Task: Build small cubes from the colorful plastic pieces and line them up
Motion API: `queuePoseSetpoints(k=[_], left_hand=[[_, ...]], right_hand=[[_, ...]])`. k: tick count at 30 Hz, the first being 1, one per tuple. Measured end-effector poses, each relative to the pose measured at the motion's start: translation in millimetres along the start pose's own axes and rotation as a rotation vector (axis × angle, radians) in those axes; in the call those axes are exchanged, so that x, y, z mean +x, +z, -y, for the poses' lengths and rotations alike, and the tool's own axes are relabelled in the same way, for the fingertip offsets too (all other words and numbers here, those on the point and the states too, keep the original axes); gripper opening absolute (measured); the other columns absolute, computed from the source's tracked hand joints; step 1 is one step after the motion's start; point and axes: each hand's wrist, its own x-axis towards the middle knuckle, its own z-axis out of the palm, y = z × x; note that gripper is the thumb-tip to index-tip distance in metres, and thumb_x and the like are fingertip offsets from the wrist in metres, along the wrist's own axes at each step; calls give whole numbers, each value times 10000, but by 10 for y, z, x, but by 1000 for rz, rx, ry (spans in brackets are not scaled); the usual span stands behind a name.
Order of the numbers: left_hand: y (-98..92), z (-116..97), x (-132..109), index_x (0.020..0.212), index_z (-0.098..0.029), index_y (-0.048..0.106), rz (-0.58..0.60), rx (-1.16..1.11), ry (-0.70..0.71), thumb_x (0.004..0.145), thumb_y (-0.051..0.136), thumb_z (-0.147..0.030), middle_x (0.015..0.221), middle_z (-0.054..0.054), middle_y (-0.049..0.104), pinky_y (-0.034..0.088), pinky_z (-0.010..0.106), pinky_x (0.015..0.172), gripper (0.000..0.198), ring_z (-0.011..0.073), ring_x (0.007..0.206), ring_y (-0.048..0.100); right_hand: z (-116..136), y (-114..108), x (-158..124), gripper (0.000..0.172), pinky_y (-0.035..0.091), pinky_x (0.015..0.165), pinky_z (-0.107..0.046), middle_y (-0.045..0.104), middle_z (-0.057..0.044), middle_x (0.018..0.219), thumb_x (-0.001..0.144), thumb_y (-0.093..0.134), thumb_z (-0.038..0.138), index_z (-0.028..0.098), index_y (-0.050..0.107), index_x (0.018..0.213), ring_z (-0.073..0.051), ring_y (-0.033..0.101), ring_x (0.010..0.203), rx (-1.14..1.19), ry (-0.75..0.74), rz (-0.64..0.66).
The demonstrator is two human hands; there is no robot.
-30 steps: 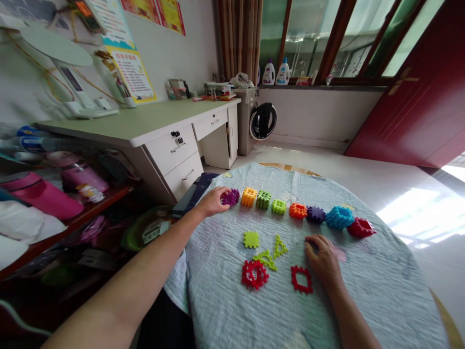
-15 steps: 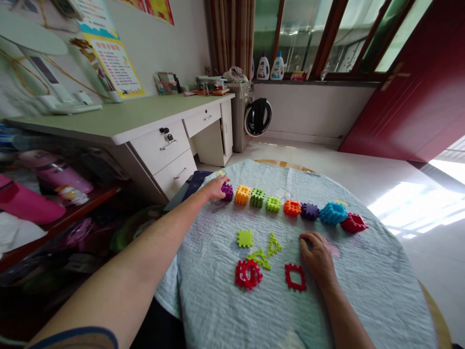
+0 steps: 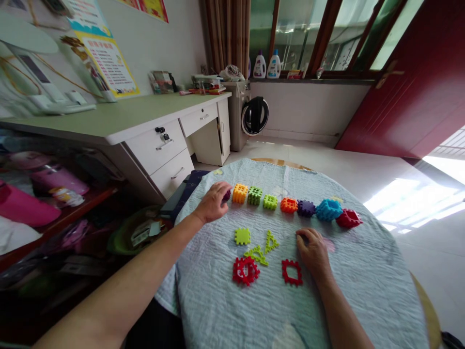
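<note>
My left hand (image 3: 213, 202) is beside the purple block (image 3: 226, 196) at the left end of a row, largely covering it; its grip is unclear. To the right stand a yellow-orange block (image 3: 240, 194), green blocks (image 3: 255, 196), an orange block (image 3: 288, 205), a dark purple block (image 3: 306, 208), a blue block (image 3: 329, 210) and a red block (image 3: 349, 218). My right hand (image 3: 313, 249) rests on the cloth with curled fingers, near a red square frame (image 3: 291, 272). Nearer me lie a lime square (image 3: 242, 236), lime triangles (image 3: 271, 242) and red pieces (image 3: 246, 271).
A pale blue cloth (image 3: 210, 300) covers the round table. Beyond the table are a desk (image 3: 145, 114) with drawers and a washing machine (image 3: 238, 116) with its door open. Shelves with pink bottles (image 3: 27, 206) stand at the left.
My left hand has shifted nearer to me and now covers more of the purple block. The view has moved slightly; my right hand and the other blocks keep their places on the cloth.
</note>
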Motion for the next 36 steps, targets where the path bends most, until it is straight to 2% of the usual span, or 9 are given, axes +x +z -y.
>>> queuePoseSetpoints(k=[2, 5, 9, 14, 25, 28, 32, 36], left_hand=[[78, -248, -261, 1237, -144, 548, 83, -33, 46, 696, 512, -83, 1308, 115, 546, 327, 442, 1155, 546, 248, 1267, 460], [241, -530, -622, 1166, -158, 597, 202, -90, 6, 702, 513, -74, 1298, 113, 560, 360, 450, 1126, 479, 256, 1244, 475], [387, -679, -839, 1184, -168, 579, 243, -185, -118, 683, 569, -99, 1276, 106, 583, 380, 455, 1095, 506, 258, 1202, 503], [406, -715, -762, 1155, -177, 587, 229, -238, -221, 696, 612, -122, 1196, 86, 635, 420, 423, 1031, 464, 239, 1117, 550], [397, -684, -599, 1176, -188, 595, 284, -182, -203, 664, 702, -156, 1121, 80, 667, 479, 405, 965, 525, 243, 1020, 613], [421, -664, -637, 1193, -200, 577, 228, -270, -241, 674, 701, -136, 1122, 70, 665, 504, 380, 946, 538, 220, 1011, 633], [537, -686, -667, 1248, -217, 522, 98, -413, -277, 728, 640, -106, 1172, 61, 633, 534, 341, 926, 544, 175, 1007, 646], [662, -722, -638, 1234, -213, 525, -2, -403, -283, 746, 583, -75, 1192, 68, 596, 532, 357, 952, 510, 173, 1048, 625]], right_hand=[[-3, 2, 0, 186, 440, 875, -369, 656, -72, 908, 827, 518, 299, 192, 668, 851, -222, 573, 898, 0, 1, -1], [4, 0, 0, 185, 436, 880, -369, 657, -73, 905, 826, 515, 293, 193, 669, 852, -223, 570, 901, -2, 8, -3], [21, -8, 1, 182, 432, 880, -365, 657, -73, 899, 826, 510, 282, 192, 668, 840, -222, 568, 898, -3, 10, 2], [35, -16, 5, 192, 425, 881, -365, 661, -79, 911, 825, 506, 280, 185, 672, 839, -224, 570, 907, 0, 9, -1], [33, -11, 2, 199, 429, 866, -367, 668, -84, 895, 828, 501, 290, 191, 675, 824, -228, 571, 896, 14, 24, -5], [25, -7, 4, 197, 429, 861, -368, 668, -83, 891, 823, 501, 286, 192, 675, 819, -228, 571, 891, 14, 20, -5], [21, -5, 7, 190, 428, 859, -369, 669, -78, 888, 816, 506, 288, 199, 674, 813, -228, 574, 885, 13, 12, -10], [27, -7, 11, 194, 432, 852, -366, 668, -77, 881, 814, 504, 294, 200, 673, 809, -226, 574, 877, 12, 14, -21]])
